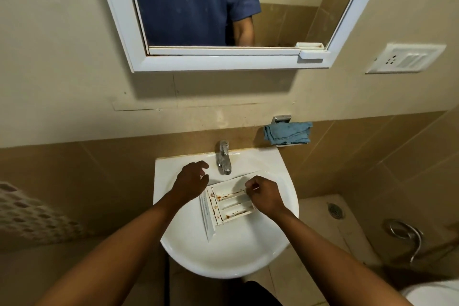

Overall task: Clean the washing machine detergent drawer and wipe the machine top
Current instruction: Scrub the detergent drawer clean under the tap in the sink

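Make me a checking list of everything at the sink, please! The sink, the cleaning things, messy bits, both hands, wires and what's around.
Surface: white wash basin fixed to the wall, with a chrome tap at its back.
Job's things: detergent drawer lies in the basin, with brown stains in its compartments; blue cloth sits on a wall holder right of the tap.
Clutter: nothing seen.
Hands: left hand hovers beside the tap, fingers loosely curled, holding nothing; right hand is curled at the drawer's end, its grip hidden.
Cables: nothing seen.
Surroundings: mirror above; switch plate on the wall to the right; floor drain below right.
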Motion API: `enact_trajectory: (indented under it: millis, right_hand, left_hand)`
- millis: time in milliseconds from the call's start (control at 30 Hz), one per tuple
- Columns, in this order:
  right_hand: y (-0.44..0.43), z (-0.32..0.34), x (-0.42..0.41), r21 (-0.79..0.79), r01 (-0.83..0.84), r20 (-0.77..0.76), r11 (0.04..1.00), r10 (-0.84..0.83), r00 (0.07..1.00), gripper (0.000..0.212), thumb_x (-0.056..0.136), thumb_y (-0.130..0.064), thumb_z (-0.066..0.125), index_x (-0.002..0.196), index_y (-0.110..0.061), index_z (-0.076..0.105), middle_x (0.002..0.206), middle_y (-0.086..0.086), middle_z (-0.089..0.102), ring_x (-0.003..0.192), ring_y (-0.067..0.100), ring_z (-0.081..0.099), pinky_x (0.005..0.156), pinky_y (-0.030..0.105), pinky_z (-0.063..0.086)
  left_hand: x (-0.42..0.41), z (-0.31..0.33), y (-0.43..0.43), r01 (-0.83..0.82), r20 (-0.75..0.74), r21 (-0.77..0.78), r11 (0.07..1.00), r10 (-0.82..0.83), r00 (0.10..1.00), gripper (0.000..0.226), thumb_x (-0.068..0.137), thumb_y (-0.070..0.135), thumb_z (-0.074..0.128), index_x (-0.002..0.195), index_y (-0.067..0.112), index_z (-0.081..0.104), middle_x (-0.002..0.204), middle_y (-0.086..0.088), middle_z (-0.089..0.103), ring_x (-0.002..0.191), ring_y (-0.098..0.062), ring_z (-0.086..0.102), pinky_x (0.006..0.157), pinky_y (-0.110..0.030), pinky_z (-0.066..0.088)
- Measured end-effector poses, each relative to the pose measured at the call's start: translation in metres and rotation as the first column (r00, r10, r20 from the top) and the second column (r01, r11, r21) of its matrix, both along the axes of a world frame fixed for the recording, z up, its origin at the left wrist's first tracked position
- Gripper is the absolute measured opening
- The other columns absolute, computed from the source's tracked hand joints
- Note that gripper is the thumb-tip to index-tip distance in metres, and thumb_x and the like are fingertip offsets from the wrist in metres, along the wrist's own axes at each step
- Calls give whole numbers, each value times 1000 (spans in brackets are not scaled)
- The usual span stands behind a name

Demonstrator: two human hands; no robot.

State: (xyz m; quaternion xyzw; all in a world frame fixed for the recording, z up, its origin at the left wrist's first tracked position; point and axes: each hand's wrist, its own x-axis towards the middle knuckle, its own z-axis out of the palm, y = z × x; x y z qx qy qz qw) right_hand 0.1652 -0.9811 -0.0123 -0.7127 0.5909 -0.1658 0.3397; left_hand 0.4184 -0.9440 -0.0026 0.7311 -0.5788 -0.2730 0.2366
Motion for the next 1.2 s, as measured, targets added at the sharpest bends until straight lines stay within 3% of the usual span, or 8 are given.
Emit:
enact_trajectory:
  millis: [100, 200, 367, 500, 667, 767, 900, 1200]
  right_hand:
    - [-17, -11, 0, 149, 74, 103, 986, -90, 991, 15, 92, -11, 66, 89, -21, 78, 91, -6, 76, 87, 18, 73, 89, 36, 59]
    - [-32, -15, 2, 315, 114, 201, 942, -183, 962, 20, 94, -3, 61, 91, -13, 78, 88, 7, 78, 77, 27, 76, 81, 43, 64]
    - [-51, -22, 3, 533, 93, 357, 841, -323, 876, 25, 97, 11, 49, 86, 2, 69, 78, 22, 66, 59, 23, 62, 49, 26, 51]
    - [-57, -18, -1, 632, 88, 384, 770, -410, 827, 30, 99, 14, 42, 82, 0, 63, 75, 18, 56, 55, 21, 54, 43, 20, 39]
    - [-63, -17, -5, 612, 218, 321, 761, -490, 811, 19, 100, 8, 52, 95, 7, 71, 77, 23, 64, 46, 15, 59, 41, 19, 42]
    - [-64, -25, -1, 596, 285, 293, 751, -534, 793, 18, 99, 2, 57, 97, 5, 74, 87, 26, 74, 56, 20, 66, 51, 27, 55]
    - [-60, -36, 8, 569, 337, 241, 750, -544, 804, 14, 96, -6, 67, 88, -7, 79, 85, 16, 78, 78, 32, 76, 85, 48, 64]
    - [-53, -33, 27, 541, 382, 249, 749, -577, 778, 16, 98, -5, 64, 92, -9, 78, 90, 14, 79, 86, 30, 78, 86, 44, 64]
  left_hand:
    - [-2, 12, -25, 89, 100, -66, 994, -82, 992, 42, 99, 25, 67, 139, 15, 58, 119, -8, 67, 106, -26, 65, 97, -40, 51]
    - [-8, 25, -54, 201, 189, -49, 978, -189, 964, 59, 100, 30, 66, 153, 18, 44, 121, -11, 62, 108, -27, 60, 92, -34, 45]
    - [-18, 19, -94, 322, 312, 125, 938, -346, 885, 70, 102, 27, 63, 162, 22, 27, 127, -14, 54, 113, -29, 57, 94, -36, 47]
    - [-20, 16, -106, 333, 332, 90, 939, -343, 878, 69, 103, 22, 61, 163, 25, 27, 123, -13, 55, 108, -27, 58, 85, -27, 41]
    - [-5, 10, -113, 403, 307, 106, 909, -415, 857, 67, 103, 22, 62, 162, 26, 30, 118, -8, 57, 104, -23, 58, 91, -30, 47]
    - [3, 8, -115, 435, 286, 72, 898, -436, 853, 64, 102, 17, 62, 160, 25, 34, 110, -4, 56, 96, -16, 52, 85, -27, 43]
    - [3, -1, -114, 428, 236, -20, 904, -411, 880, 59, 100, 15, 65, 154, 24, 43, 109, -7, 60, 95, -23, 60, 78, -29, 45]
    - [-1, 0, -116, 381, 263, -70, 922, -351, 899, 52, 97, 24, 69, 147, 23, 52, 116, -11, 66, 106, -30, 63, 87, -35, 53]
